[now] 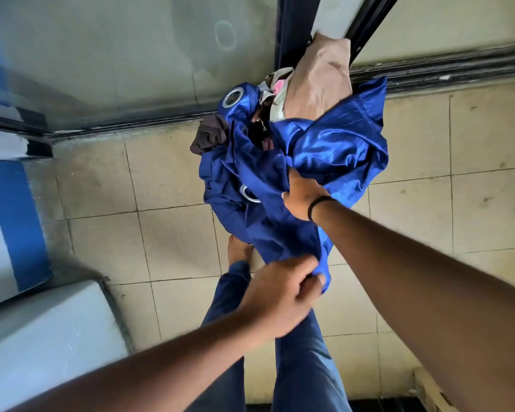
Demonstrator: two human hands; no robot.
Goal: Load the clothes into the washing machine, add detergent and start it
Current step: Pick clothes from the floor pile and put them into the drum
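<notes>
- Head view, far left: a pale grey appliance top point(42, 346), probably the washing machine, sits at the lower left edge; its lid or opening does not show.
- The left hand point(280, 298) has its grip clamped on the near corner of the blue curtain point(324, 150), fingers and thumb pinching the fabric's lowest fold.
- The curtain hangs bunched above the tiled floor point(167, 233), its metal eyelets point(232, 96) showing; a brown garment point(210, 135) pokes out at its left side.
- The right hand point(302, 194), a black band at the wrist, digs into the middle of the bundle, grip closed round a fistful of blue cloth.
- Behind, a tan cloth point(318, 81) and pale pieces lie heaped against the sliding door track point(428, 71).
- Risks, as I judge them: the slippery fabric could slide out of either grip; loose garments wrapped inside may drop out while carried; a trailing edge near the bare foot point(238, 248) could be stepped on; eyelets may snag.
</notes>
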